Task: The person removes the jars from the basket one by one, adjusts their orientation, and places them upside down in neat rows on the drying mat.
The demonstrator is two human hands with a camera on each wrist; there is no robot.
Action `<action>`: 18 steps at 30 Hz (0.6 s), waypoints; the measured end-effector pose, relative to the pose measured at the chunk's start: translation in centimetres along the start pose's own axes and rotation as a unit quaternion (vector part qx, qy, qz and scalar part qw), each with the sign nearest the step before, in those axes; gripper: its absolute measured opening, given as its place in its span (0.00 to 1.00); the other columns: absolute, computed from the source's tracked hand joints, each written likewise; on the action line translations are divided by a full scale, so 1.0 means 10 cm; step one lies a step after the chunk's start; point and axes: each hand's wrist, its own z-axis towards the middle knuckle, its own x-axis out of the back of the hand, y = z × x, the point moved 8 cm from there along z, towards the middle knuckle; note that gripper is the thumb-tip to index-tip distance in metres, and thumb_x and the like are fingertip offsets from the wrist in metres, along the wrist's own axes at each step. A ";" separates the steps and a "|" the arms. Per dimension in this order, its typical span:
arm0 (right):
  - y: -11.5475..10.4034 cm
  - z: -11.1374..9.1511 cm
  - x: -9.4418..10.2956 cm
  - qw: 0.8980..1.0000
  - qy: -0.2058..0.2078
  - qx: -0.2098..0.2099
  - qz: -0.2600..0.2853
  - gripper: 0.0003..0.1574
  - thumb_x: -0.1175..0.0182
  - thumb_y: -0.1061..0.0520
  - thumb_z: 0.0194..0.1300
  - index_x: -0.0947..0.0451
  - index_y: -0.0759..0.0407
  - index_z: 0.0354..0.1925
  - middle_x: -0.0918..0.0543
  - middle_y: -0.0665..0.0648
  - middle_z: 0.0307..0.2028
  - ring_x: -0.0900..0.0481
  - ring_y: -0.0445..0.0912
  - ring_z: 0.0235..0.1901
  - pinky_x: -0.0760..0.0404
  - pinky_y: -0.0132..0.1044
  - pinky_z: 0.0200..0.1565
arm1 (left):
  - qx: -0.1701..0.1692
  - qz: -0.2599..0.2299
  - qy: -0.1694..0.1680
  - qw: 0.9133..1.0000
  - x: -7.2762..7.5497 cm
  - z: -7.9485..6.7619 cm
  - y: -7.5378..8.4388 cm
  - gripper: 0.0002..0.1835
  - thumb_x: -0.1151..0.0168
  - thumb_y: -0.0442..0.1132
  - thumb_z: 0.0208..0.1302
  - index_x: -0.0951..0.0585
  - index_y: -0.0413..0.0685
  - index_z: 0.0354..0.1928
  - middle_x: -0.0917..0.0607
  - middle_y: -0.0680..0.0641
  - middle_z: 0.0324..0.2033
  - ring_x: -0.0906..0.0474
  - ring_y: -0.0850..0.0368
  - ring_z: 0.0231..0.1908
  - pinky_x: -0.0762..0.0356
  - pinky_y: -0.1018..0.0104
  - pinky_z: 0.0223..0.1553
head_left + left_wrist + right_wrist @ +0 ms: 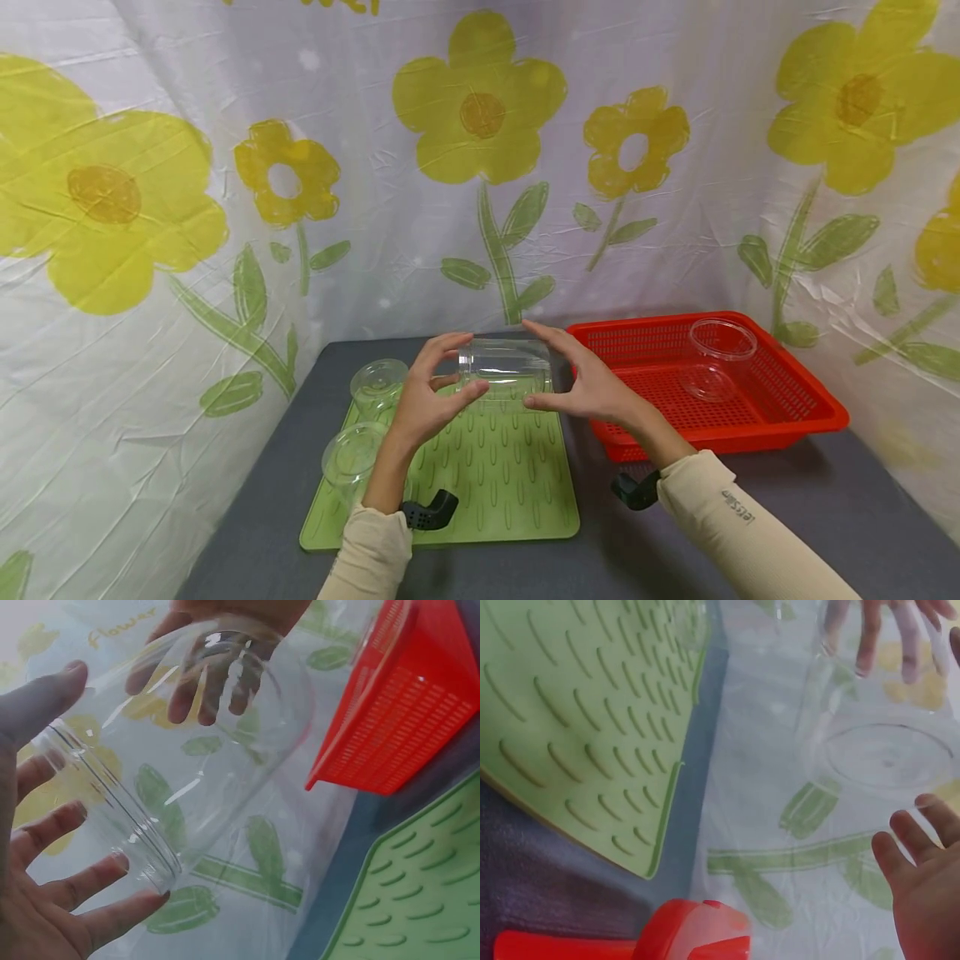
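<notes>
A clear plastic jar (504, 367) with a threaded neck lies sideways in the air over the green ribbed mat (487, 492). My left hand (433, 396) grips it round the neck, thumb on one side and fingertips along the threads in the left wrist view. At the jar's base end is my right hand (592, 383), its thumb and fingers spread wide on either side. In the right wrist view, the fingertips (922, 825) of that hand are right by the round base. Two more clear containers (378, 385) stand along the mat's left side.
A red slotted basket (720, 442) stands to the right of the mat, with one clear container (708, 375) inside. Dark grey cloth (255, 508) covers the table. Behind and at both sides hangs a white curtain (375, 275) with yellow flowers.
</notes>
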 end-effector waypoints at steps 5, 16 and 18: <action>0.00 0.00 0.02 0.998 0.007 0.007 0.054 0.60 0.24 0.51 0.59 0.47 0.30 0.79 0.42 0.49 0.79 0.42 0.59 0.77 0.40 0.66 0.73 | -0.013 -0.041 0.028 0.999 0.04 -0.04 -0.02 0.34 0.28 0.35 0.63 0.27 0.57 0.71 0.30 0.47 0.69 0.32 0.40 0.67 0.21 0.35 0.58; -0.03 0.03 0.01 0.990 0.009 0.029 0.141 0.59 0.27 0.58 0.62 0.47 0.33 0.79 0.44 0.48 0.80 0.44 0.57 0.78 0.37 0.63 0.73 | -0.019 -0.106 0.051 0.993 0.03 -0.10 -0.02 0.34 0.32 0.34 0.65 0.31 0.44 0.72 0.34 0.45 0.73 0.34 0.36 0.66 0.18 0.48 0.58; -0.03 0.03 0.01 0.989 0.009 0.029 0.148 0.58 0.27 0.58 0.62 0.47 0.33 0.79 0.44 0.48 0.79 0.43 0.57 0.78 0.36 0.63 0.73 | -0.020 -0.119 0.053 0.991 0.02 -0.11 -0.03 0.34 0.33 0.33 0.66 0.32 0.44 0.72 0.34 0.45 0.73 0.34 0.36 0.65 0.17 0.52 0.56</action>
